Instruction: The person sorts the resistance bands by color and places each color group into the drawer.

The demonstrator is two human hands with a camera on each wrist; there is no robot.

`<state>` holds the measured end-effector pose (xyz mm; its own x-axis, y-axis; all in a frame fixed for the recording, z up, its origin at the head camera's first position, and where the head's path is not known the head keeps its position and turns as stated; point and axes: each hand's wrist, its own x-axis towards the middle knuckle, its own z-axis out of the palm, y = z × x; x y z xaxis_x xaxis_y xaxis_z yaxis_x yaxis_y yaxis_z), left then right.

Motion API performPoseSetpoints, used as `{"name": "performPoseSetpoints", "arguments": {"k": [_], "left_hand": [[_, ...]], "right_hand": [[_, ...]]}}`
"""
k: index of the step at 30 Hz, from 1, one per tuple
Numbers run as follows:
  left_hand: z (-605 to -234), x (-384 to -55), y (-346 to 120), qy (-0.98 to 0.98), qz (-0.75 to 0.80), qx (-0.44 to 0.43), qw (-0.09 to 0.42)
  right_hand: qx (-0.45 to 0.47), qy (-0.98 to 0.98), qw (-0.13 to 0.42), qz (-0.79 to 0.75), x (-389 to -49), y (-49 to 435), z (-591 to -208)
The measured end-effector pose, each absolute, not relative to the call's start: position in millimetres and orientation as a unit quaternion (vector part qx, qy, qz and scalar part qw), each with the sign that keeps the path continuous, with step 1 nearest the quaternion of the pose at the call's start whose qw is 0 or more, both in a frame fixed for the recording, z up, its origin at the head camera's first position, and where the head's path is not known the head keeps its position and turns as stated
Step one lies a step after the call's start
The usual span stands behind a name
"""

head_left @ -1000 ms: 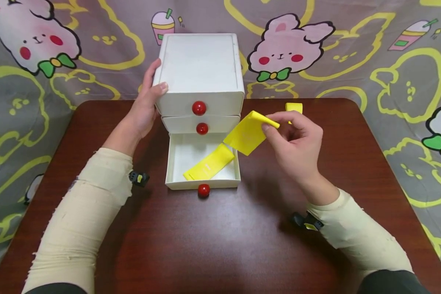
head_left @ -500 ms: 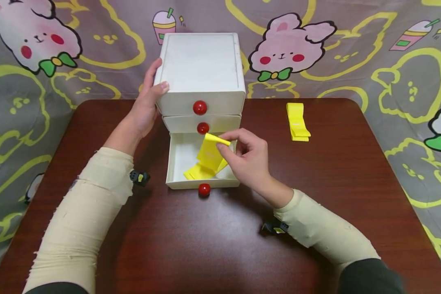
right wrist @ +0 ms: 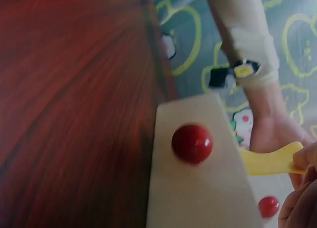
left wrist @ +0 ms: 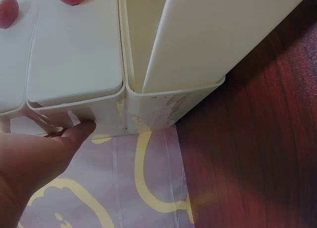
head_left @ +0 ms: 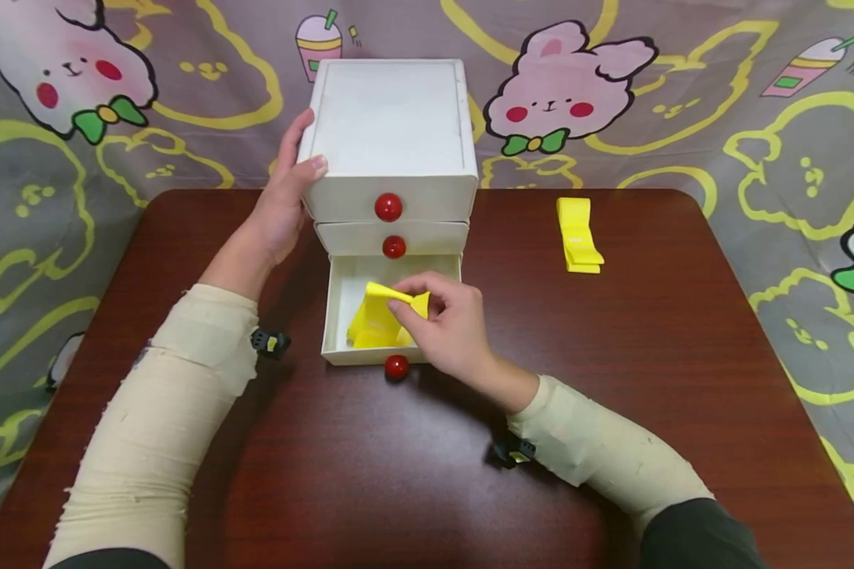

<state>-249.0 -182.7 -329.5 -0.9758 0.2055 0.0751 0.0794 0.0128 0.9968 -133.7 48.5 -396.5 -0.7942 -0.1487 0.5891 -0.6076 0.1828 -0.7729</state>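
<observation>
A white cabinet (head_left: 391, 118) with red knobs stands at the back of the table, its bottom drawer (head_left: 338, 356) pulled out. My left hand (head_left: 281, 201) holds the cabinet's left side, thumb over the top edge; the left wrist view shows part of that hand against the side wall. Between thumb and fingers, my right hand (head_left: 448, 324) pinches a flat yellow resistance band (head_left: 380, 312), lowered into the open drawer. Another yellow band lying there is mostly covered, and I cannot separate the two clearly. In the right wrist view, the pinched band (right wrist: 270, 161) shows beyond the drawer front.
A further folded yellow band (head_left: 578, 237) lies on the brown table (head_left: 648, 356), right of the cabinet. Behind the table hangs a patterned cloth (head_left: 683, 95). The red bottom knob (head_left: 396, 367) sticks out from the drawer front toward me.
My right hand has carried the pinched band left and down from beside the cabinet into the drawer, uncovering the folded band on the right. The left hand has stayed on the cabinet.
</observation>
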Motion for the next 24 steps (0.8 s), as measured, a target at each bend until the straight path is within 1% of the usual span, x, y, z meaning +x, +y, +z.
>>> {"name": "performPoseSetpoints", "arguments": {"k": [9, 24], "left_hand": [[-329.6, -249.3, -182.4, 0.704, 0.702, 0.099, 0.044], [-329.1, -247.7, -181.2, 0.71, 0.696, 0.097, 0.046]], "right_hand": [[0.198, -0.823, 0.177, 0.501, -149.3, 63.2, -406.5], [0.173, -0.885, 0.143, 0.408, -164.3, 93.1, -418.5]]}}
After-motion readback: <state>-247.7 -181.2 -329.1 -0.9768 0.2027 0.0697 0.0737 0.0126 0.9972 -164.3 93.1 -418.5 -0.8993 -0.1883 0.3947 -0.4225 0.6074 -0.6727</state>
